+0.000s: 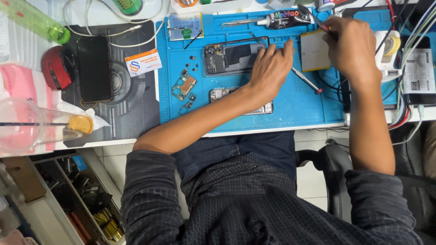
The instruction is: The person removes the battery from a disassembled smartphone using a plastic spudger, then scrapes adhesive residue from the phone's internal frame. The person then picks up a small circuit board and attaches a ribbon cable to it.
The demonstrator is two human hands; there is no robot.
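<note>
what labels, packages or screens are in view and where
Phone: left of the blue mat, dark blank screen, upright rectangle.
Card: beside the phone, white with orange edge, tilted.
Glue tube: top of mat, black with coloured print.
Sticker: far right, white rectangle, dark print.

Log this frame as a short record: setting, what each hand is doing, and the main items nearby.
setting: phone repair bench with a blue work mat
left hand: palm down on the opened phone, fingers spread
right hand: closed around a thin red-handled tool, above the flat battery
on the mat: circuit board, loose small parts, second phone frame, black glue tube, screwdriver
left of the mat: black phone, face up, and a red round object
</note>
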